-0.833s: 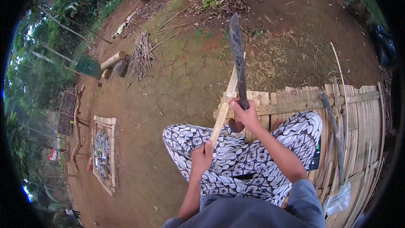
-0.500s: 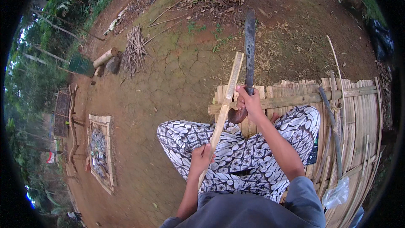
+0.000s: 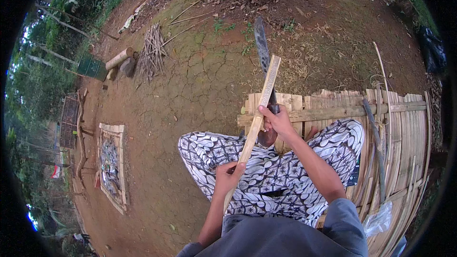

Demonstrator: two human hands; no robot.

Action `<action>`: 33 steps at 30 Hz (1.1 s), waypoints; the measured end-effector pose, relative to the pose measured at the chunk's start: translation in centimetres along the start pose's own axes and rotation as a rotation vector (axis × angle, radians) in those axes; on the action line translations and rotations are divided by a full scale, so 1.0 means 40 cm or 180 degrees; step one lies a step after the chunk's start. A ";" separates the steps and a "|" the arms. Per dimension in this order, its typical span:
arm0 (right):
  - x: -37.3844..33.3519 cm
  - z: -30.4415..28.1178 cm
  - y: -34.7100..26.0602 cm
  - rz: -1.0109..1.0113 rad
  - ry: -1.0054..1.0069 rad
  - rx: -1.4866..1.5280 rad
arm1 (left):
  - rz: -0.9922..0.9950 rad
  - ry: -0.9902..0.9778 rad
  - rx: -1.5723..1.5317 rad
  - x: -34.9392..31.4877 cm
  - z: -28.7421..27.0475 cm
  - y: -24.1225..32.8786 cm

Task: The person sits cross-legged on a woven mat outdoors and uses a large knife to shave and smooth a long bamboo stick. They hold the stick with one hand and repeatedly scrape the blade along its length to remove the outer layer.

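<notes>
A machete (image 3: 261, 43) with a dark blade and brown wooden handle points away from me, its handle gripped in my right hand (image 3: 277, 120). The thumb of that hand also rests against a long split bamboo strip (image 3: 257, 124). Lower down, my left hand (image 3: 229, 177) is closed around the same strip, which slants from my lap up to the right. The strip's upper part crosses in front of the blade near the handle. Both hands are above my crossed legs in patterned black-and-white cloth (image 3: 285, 176).
I sit on a bamboo slat platform (image 3: 404, 138) where a stick (image 3: 373, 138) and a clear plastic bag (image 3: 378, 219) lie at the right. Curly shavings (image 3: 304, 62) litter the ground ahead. A stick pile (image 3: 152, 50), a log (image 3: 119, 59) and a bamboo-framed pit (image 3: 124, 171) are left.
The machete's blade has swung left, passing behind the bamboo strip. My right thumb now presses on the strip. My left hand has shifted its grip slightly on it.
</notes>
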State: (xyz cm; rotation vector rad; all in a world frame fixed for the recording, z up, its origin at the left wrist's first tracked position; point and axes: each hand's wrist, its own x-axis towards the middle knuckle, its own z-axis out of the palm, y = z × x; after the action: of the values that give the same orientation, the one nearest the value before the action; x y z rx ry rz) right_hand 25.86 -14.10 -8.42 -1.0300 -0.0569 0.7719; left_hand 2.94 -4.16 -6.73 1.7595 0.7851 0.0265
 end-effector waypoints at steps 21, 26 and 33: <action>0.024 -0.017 0.000 -0.0457 0.0250 0.0055 | -0.1299 -0.1203 -0.1230 -0.059 -0.055 -0.006; 0.025 -0.030 0.027 -0.0841 0.0231 -0.0452 | -0.1110 -0.1252 -0.1254 -0.062 -0.095 0.038; 0.018 -0.021 0.018 -0.0807 -0.0049 -0.1086 | -0.1091 -0.1104 -0.1715 -0.080 -0.160 0.091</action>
State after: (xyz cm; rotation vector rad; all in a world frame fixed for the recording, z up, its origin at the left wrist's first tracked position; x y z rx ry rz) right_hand 26.33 -14.10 -9.66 -1.3104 -0.3358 0.5481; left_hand -0.31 -0.85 -0.20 1.0686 0.7292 -0.2675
